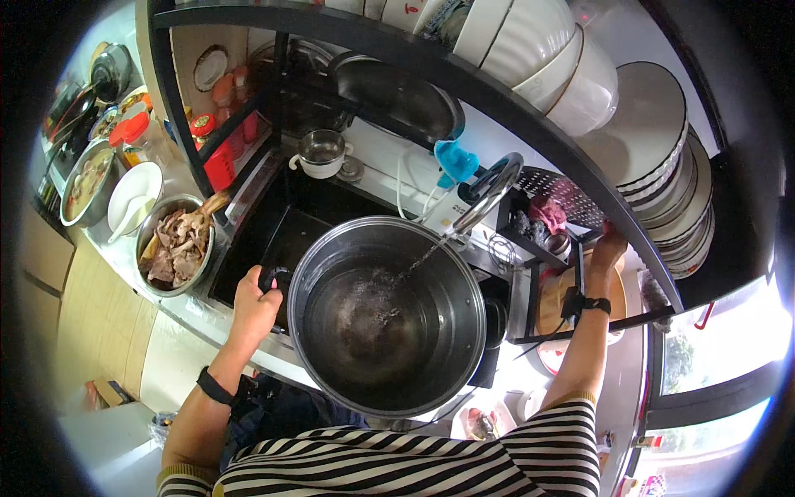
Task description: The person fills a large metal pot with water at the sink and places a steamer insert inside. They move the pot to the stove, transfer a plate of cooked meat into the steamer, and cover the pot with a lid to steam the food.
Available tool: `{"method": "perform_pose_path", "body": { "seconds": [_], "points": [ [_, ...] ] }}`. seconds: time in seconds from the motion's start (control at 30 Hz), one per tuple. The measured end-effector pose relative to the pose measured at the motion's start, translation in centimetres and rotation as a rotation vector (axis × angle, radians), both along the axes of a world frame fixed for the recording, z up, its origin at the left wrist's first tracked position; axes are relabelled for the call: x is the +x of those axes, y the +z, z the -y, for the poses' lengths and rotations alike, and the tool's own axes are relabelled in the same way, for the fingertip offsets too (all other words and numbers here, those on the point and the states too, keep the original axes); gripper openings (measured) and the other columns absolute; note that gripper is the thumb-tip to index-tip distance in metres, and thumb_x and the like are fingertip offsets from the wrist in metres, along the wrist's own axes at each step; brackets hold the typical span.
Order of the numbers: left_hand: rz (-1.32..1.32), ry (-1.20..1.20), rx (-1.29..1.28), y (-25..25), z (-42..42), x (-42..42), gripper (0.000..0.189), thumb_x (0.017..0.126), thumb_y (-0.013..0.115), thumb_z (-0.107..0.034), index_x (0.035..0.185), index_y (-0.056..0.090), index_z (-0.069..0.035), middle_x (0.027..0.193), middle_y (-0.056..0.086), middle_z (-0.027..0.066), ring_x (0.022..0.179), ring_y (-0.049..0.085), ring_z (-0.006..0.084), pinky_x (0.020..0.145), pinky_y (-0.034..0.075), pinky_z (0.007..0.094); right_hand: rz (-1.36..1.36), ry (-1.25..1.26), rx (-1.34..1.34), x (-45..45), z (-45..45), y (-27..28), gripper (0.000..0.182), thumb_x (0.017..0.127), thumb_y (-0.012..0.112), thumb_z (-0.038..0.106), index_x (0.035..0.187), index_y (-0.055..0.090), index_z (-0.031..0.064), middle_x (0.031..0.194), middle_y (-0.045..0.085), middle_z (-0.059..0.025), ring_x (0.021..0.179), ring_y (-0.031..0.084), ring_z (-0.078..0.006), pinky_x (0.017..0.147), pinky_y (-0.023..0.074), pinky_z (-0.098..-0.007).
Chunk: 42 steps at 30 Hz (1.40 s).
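A large dark metal stockpot [388, 317] sits over the front of the black sink [248, 248], its mouth facing up. Water streams into it from the chrome faucet [494, 199] and pools over the bottom. My left hand [256, 307] is closed around the pot's black side handle. On the far right, my right hand [610, 245] reaches up behind the dark bar of the dish rack [528, 112]. Its fingers are partly hidden there, near a perforated metal strainer [559, 192], so what it touches cannot be made out.
Left of the sink stands a metal bowl of meat and bones [177, 245], near a white bowl with a spoon [133, 199]. Stacked plates [671, 186] and white bowls [540, 56] fill the overhead rack. A caddy [534, 233] holds scrubbers. A wooden board [556, 298] stands by my right forearm.
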<state>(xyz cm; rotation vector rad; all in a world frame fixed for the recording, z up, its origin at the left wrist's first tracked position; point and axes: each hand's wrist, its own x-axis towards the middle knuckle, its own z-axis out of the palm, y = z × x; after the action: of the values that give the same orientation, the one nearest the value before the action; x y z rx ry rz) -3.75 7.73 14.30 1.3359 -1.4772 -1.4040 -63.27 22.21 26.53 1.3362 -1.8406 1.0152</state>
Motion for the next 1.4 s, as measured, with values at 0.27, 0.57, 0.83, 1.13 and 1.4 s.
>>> {"method": "perform_pose_path", "body": {
  "seconds": [0.27,0.57,0.83,1.13,1.4],
  "points": [
    [0.007,-0.010,-0.077,0.1,0.2,-0.6,0.012,0.069,0.048,0.002,0.080,0.052,0.003,0.064,0.051,0.0047,0.055,0.045,0.0116,0.051,0.037,0.0273,0.124,-0.068,-0.440,3.2,-6.4,-2.0,0.024,0.093,0.039,0.013,0.111,0.047,-0.0017,0.105,0.051,-0.0140,0.098,0.050,-0.0264,0.085,0.0415,-0.0388],
    [-0.003,-0.030,-0.055,-1.0,0.5,-0.1,0.007,0.069,0.048,0.001,0.076,0.049,0.000,0.061,0.047,0.0025,0.053,0.041,0.0098,0.048,0.035,0.0275,-0.032,-0.259,0.155,11.5,-10.4,-8.3,0.029,0.067,0.051,-0.004,0.096,0.048,-0.0010,0.098,0.052,-0.0197,0.094,0.051,-0.0388,0.084,0.0420,-0.0457],
    [-0.054,-0.037,-0.006,-1.8,0.7,-0.2,0.007,0.069,0.048,0.001,0.075,0.048,-0.001,0.062,0.046,0.0012,0.053,0.040,0.0092,0.048,0.035,0.0265,-0.446,-0.443,0.481,13.3,-10.1,-5.9,0.032,0.069,0.055,0.007,0.101,0.055,0.0045,0.095,0.054,-0.0099,0.092,0.051,-0.0281,0.082,0.0408,-0.0416],
    [-0.023,-0.041,-0.061,-1.5,0.7,0.3,0.006,0.070,0.048,0.001,0.075,0.048,-0.001,0.062,0.047,0.0019,0.052,0.042,0.0112,0.047,0.036,0.0285,-0.530,-0.551,0.627,22.1,-14.7,1.5,0.024,0.074,0.059,0.005,0.098,0.060,0.0054,0.088,0.057,-0.0082,0.086,0.055,-0.0271,0.073,0.0473,-0.0358],
    [-0.129,-0.020,-0.051,-1.0,0.2,-0.3,0.033,0.072,0.049,0.003,0.105,0.049,0.009,0.072,0.055,0.0079,0.056,0.048,0.0099,0.051,0.039,0.0221,-0.156,-0.322,0.580,38.5,-16.3,10.3,0.010,0.072,0.055,0.002,0.081,0.060,0.0012,0.073,0.054,-0.0133,0.064,0.054,-0.0297,0.055,0.0435,-0.0386]
  ]
}}
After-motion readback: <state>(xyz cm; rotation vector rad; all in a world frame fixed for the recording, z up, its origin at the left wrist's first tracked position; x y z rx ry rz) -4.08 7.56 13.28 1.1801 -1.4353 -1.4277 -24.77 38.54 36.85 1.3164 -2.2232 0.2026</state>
